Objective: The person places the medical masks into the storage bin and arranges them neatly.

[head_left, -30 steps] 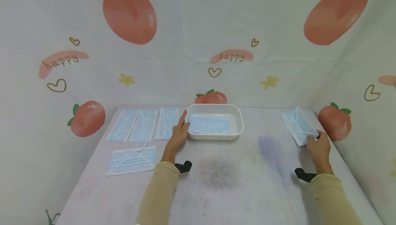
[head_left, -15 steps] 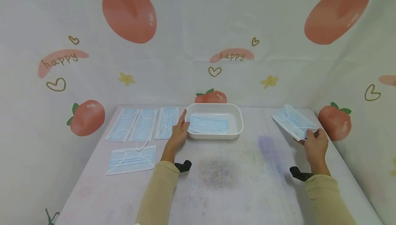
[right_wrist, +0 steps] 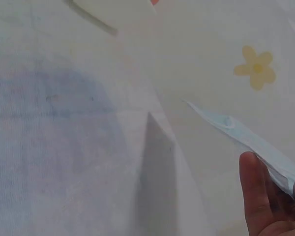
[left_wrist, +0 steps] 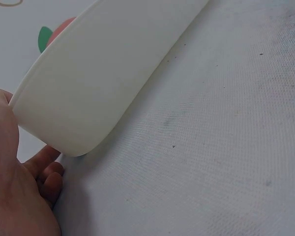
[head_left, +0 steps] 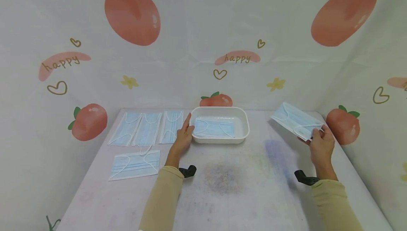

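Observation:
In the head view my right hand [head_left: 322,148] pinches a light blue face mask [head_left: 297,119] with white ear loops by its near right corner. The mask is raised and tilted, its shadow falling on the table below. Seen edge-on in the right wrist view, the mask [right_wrist: 246,135] lies between thumb and fingers. My left hand [head_left: 183,137] grips the left end of a white plastic tray [head_left: 219,141], thumb at the rim. In the left wrist view some fingers [left_wrist: 51,184] bend by the tray's lower corner. Blue masks [head_left: 216,128] lie flat inside the tray.
Left of the tray, three masks [head_left: 147,129] lie upright in a row on the white table [head_left: 248,195]. Another mask [head_left: 135,165] lies crosswise in front of them. A patterned cloth [head_left: 178,47] hangs behind the table and along its sides.
My right hand has lifted the mask off the table at the right and moved it left toward the tray, tilting it. The left hand and tray have stayed in place.

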Demonstrator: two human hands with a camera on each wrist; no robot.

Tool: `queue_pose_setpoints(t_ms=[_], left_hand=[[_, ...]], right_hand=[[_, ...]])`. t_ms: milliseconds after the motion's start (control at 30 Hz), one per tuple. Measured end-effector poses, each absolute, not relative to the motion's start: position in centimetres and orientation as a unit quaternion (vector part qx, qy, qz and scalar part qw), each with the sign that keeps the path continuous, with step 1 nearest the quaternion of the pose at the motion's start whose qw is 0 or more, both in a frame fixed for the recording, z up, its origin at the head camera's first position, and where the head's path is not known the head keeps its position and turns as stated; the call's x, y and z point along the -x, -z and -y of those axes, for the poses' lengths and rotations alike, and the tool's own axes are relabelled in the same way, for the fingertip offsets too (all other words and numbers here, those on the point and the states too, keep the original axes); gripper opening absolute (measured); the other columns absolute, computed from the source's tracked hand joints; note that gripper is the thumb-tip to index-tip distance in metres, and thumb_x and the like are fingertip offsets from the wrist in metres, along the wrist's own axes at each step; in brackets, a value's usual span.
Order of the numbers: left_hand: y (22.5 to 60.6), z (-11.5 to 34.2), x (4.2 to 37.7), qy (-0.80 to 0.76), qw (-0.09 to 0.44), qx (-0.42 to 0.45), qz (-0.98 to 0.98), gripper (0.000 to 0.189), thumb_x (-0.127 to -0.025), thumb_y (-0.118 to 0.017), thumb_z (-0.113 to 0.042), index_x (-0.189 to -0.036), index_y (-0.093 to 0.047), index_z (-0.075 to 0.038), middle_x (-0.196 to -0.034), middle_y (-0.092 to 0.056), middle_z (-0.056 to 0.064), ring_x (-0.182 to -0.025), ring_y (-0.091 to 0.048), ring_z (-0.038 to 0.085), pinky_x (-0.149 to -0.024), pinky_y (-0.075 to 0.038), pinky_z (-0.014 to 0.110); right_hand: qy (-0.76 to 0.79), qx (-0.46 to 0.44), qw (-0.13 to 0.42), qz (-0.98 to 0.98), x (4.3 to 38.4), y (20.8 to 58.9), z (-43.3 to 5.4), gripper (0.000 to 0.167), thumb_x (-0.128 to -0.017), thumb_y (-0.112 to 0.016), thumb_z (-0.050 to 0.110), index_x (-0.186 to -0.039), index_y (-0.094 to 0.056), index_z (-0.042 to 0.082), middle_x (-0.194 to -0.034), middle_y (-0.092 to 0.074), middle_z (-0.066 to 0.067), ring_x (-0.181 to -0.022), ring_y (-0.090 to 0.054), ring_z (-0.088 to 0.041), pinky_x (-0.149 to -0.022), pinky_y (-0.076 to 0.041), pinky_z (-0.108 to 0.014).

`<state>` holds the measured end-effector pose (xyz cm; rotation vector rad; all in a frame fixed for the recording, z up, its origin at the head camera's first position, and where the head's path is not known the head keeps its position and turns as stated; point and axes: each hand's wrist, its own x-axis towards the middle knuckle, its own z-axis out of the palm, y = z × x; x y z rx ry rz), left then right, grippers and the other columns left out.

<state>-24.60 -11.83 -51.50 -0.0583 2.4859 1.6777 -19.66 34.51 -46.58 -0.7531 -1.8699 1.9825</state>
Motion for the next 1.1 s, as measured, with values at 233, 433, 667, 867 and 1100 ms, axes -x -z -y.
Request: queue_pose_setpoints(t_ms=[233, 433, 667, 867, 1100], left_hand=[[51.7, 11.8, 24.7, -0.558, 0.064, 0.017, -0.827, 0.058, -0.109, -0.033, -0.033, -0.162, -0.013, -0.047, -0.171, -0.022, 0.009, -0.156, -0.008, 0.045, -0.122, -0.007, 0.073], [51.7, 11.8, 24.7, -0.558, 0.065, 0.02, -0.827, 0.059, -0.108, -0.034, -0.032, -0.161, -0.013, -0.049, -0.171, -0.023, 0.007, -0.155, -0.01, 0.043, -0.123, -0.007, 0.071], [51.5, 11.7, 24.6, -0.554, 0.063, 0.017, -0.83, 0.059, -0.109, -0.033, -0.032, -0.163, -0.013, -0.044, -0.171, -0.023, 0.006, -0.154, -0.012, 0.044, -0.123, -0.008, 0.072], [51.6, 11.8, 24.6, -0.556, 0.061, 0.013, -0.829, 0.058, -0.109, -0.032, -0.033, -0.162, -0.012, -0.046, -0.171, -0.023, 0.005, -0.155, -0.01, 0.044, -0.123, -0.007, 0.071], [51.7, 11.7, 24.7, -0.559, 0.066, 0.018, -0.827, 0.058, -0.109, -0.032, -0.033, -0.162, -0.012, -0.045, -0.171, -0.023, 0.006, -0.156, -0.008, 0.043, -0.123, -0.006, 0.07]], right_hand=[[-0.697, 0.256, 0.162, 0.65, 19.7, 45.8, -33.6, 0.047, -0.11, -0.041, 0.024, -0.157, -0.038, 0.023, -0.159, -0.043, -0.013, -0.119, -0.061, -0.015, -0.063, -0.059, -0.016], [-0.701, 0.24, 0.161, 0.652, 19.6, 45.2, -32.9, 0.048, -0.11, -0.04, 0.024, -0.158, -0.036, 0.023, -0.16, -0.042, -0.012, -0.12, -0.061, -0.014, -0.065, -0.059, -0.016], [-0.693, 0.225, 0.147, 0.669, 19.5, 44.2, -32.0, 0.049, -0.11, -0.038, 0.026, -0.159, -0.033, 0.026, -0.163, -0.039, -0.008, -0.134, -0.055, -0.021, -0.069, -0.057, -0.012], [-0.692, 0.215, 0.133, 0.676, 19.5, 43.6, -31.3, 0.052, -0.11, -0.038, 0.026, -0.161, -0.029, 0.024, -0.167, -0.034, -0.008, -0.141, -0.049, -0.026, -0.072, -0.055, -0.008], [-0.69, 0.215, 0.118, 0.681, 19.7, 43.0, -30.3, 0.051, -0.11, -0.039, 0.027, -0.16, -0.031, 0.027, -0.167, -0.034, -0.008, -0.146, -0.044, -0.03, -0.074, -0.053, -0.005]])
